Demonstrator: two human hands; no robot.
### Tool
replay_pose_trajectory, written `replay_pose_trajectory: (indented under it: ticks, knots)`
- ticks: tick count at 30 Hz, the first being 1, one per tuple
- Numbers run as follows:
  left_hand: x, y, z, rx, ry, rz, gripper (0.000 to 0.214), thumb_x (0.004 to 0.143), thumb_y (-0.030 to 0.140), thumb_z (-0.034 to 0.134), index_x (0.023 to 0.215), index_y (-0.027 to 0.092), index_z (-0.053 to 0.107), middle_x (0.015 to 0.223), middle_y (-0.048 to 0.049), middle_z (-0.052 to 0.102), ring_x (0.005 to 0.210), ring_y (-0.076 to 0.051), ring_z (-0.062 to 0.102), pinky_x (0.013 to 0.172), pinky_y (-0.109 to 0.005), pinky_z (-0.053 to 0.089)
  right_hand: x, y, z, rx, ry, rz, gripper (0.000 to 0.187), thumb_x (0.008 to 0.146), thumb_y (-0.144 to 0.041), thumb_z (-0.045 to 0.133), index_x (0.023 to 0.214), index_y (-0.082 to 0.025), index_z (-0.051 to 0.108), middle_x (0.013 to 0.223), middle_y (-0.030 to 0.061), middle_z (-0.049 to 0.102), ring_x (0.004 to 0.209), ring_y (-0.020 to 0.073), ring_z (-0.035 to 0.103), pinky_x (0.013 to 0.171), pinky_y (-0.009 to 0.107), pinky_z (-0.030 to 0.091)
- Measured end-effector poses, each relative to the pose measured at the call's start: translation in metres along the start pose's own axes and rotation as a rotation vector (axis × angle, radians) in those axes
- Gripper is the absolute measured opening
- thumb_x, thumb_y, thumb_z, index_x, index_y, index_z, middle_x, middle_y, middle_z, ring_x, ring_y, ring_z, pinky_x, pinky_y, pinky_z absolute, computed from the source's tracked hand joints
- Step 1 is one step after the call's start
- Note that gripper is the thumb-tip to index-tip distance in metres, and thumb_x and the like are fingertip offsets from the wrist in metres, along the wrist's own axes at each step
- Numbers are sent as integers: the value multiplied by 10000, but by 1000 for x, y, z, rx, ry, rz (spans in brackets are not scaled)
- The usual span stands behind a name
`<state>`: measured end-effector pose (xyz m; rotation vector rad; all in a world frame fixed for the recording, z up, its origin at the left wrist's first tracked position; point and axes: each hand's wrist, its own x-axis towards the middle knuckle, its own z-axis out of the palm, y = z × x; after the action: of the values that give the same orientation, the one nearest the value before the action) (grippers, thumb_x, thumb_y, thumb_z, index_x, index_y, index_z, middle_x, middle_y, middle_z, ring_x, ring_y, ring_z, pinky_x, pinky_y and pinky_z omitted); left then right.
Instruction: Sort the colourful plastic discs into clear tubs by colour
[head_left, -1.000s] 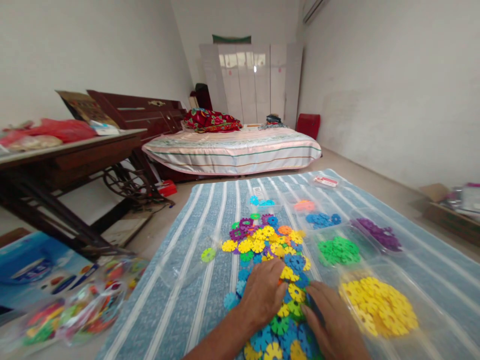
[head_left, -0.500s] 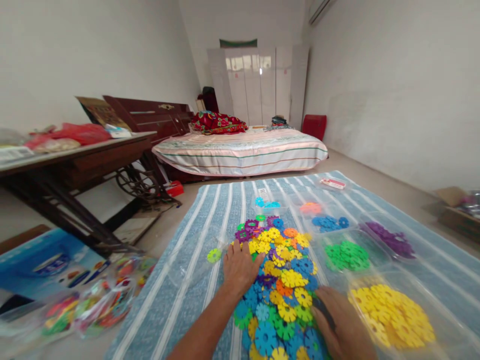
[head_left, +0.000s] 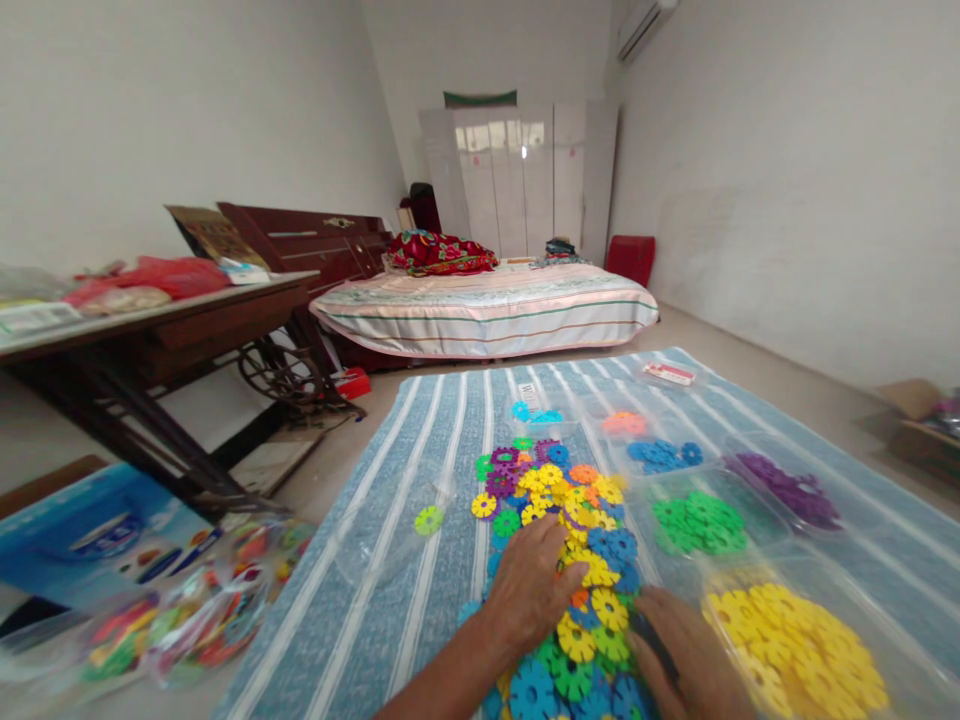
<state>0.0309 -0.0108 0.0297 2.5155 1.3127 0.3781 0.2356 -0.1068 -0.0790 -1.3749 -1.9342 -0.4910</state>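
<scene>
head view: discs, toothed plastic ones in many colours, lie in a pile [head_left: 574,520] on a blue striped mat [head_left: 420,440]. the left hand [head_left: 529,590] lies palm-down on the pile's seven o'clock side, fingers spread apart and flat on yellow and blue discs, clamped on nothing. the right hand [head_left: 682,660] rests at the pile's five o'clock edge, partly cut by the frame; i cannot tell whether it pinches a disc. clear trays hold sorted discs: a yellow tray [head_left: 862,610] at four o'clock of the pile, green tray [head_left: 656,490] at three, purple tray [head_left: 739,445] and blue tray [head_left: 630,465] around two. a lone lime disc [head_left: 429,520] sits apart at nine o'clock. bright packets [head_left: 187,610] lie off the mat at eight o'clock.
</scene>
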Motion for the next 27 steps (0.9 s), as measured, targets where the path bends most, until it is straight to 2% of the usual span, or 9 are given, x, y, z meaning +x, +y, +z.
replay_pose_trajectory:
  ticks: [2, 4, 9, 12, 14, 18, 22, 27]
  knots:
    - [8, -7, -5, 34, 67, 0, 322, 873, 315, 453, 1140, 164, 553, 1273, -127, 551, 1215, -240, 483, 1051, -421, 381, 1, -1, 0, 3, 1, 3, 322, 841, -361, 590, 1095, -163, 602, 1038, 118, 699, 931, 245, 682, 760, 336, 594]
    - [20, -14, -13, 104, 85, -28, 300, 866, 224, 421, 1124, 158, 559, 1265, -126, 553, 1210, -235, 486, 1061, -417, 373, 2, -2, -1, -1, 6, 10, 326, 842, -370, 590, 1096, -167, 601, 1041, 118, 698, 934, 247, 680, 764, 341, 593]
    - [58, -25, -31, 249, -82, -53, 520, 758, 87, 468, 1276, 135, 456, 1372, -125, 468, 1316, -234, 372, 1119, -385, 290, 6, -4, -4, -15, 7, 19, 332, 850, -382, 584, 1110, -176, 598, 1046, 111, 697, 941, 245, 678, 765, 339, 591]
    - [78, -31, -33, 250, -150, -42, 581, 708, 125, 545, 1281, 164, 453, 1315, -122, 525, 1253, -263, 446, 1058, -414, 364, 7, -4, -4, -14, 11, 23, 315, 856, -374, 577, 1095, -170, 603, 1037, 109, 699, 946, 235, 675, 772, 329, 588]
    - [87, -32, -33, 251, -177, -33, 549, 698, 138, 561, 1241, 171, 491, 1236, -131, 579, 1189, -286, 498, 1006, -440, 402, 8, -5, -3, -11, 17, 36, 312, 858, -370, 576, 1093, -168, 603, 1040, 109, 697, 951, 232, 672, 775, 326, 585]
    - [86, -29, -31, 226, -162, -4, 374, 753, 132, 492, 1114, 189, 572, 1093, -129, 640, 1110, -295, 535, 956, -450, 410, 9, -7, -4, 23, 11, 68, 290, 865, -364, 567, 1100, -198, 603, 1058, 92, 694, 958, 228, 668, 776, 326, 581]
    - [73, -25, -35, 122, -145, 23, 275, 774, 144, 464, 983, 237, 617, 983, -72, 670, 1029, -257, 570, 944, -390, 398, 9, -9, -6, 26, -21, 102, 283, 864, -365, 565, 1094, -206, 607, 1080, 91, 684, 987, 235, 656, 799, 350, 578]
    - [68, -35, -48, -100, -122, -12, 132, 772, 260, 478, 751, 215, 600, 754, -3, 646, 794, -195, 608, 731, -270, 440, 10, -13, -9, 27, -41, 111, 282, 856, -350, 573, 1096, -205, 607, 1089, 92, 678, 987, 235, 652, 803, 357, 575]
